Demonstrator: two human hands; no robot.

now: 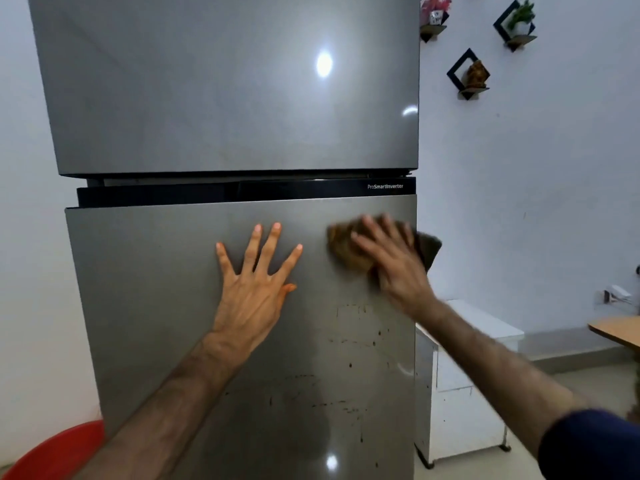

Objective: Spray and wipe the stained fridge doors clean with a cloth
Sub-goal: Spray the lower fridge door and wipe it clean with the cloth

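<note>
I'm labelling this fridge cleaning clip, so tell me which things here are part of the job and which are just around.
Part of the job:
lower fridge door, stained
upper fridge door
brown cloth
right hand on the cloth
left hand flat on the door

Just around:
wall shelves
white cabinet
red tub
wooden table

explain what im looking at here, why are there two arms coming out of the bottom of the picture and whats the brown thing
There is no machine here. The one picture comes from a camera worn on a person's head, looking forward and down, so their own arms reach in from below.

They face a grey two-door fridge. The left hand lies flat, fingers spread, on the lower door. The right hand presses a brown cloth against the same door near its top right corner; it is blurred, so it is probably wiping.

Dark stains dot the door below the cloth. The upper door looks smooth and shiny. No spray bottle is in view.

Beside the fridge stand a white cabinet and small wall shelves.
</note>
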